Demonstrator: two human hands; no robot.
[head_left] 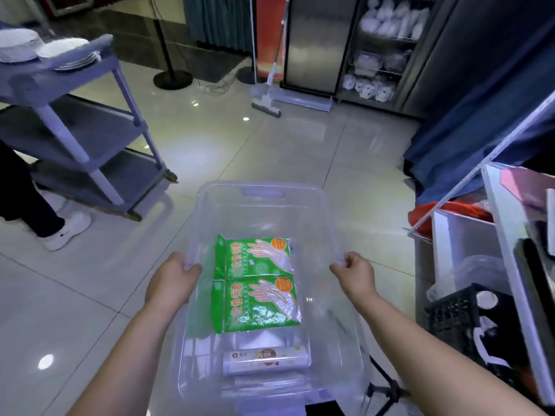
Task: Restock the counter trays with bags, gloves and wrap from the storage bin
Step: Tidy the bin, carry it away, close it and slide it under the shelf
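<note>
Left hand (pixel 172 277) and right hand (pixel 356 273) each clamped on a side rim of the storage bin (pixel 261 190). Glove packs (pixel 255 283) and roll (pixel 265 360) lie loose inside. Any tilt probably slides them; slick rim could slip my grip.

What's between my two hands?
Head view: the upper green glove pack, inside the clear bin that the left hand and right hand grip.

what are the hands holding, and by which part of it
The clear storage bin, held by its two long side rims. The left hand grips the left rim and the right hand grips the right rim, each roughly midway along.
</note>
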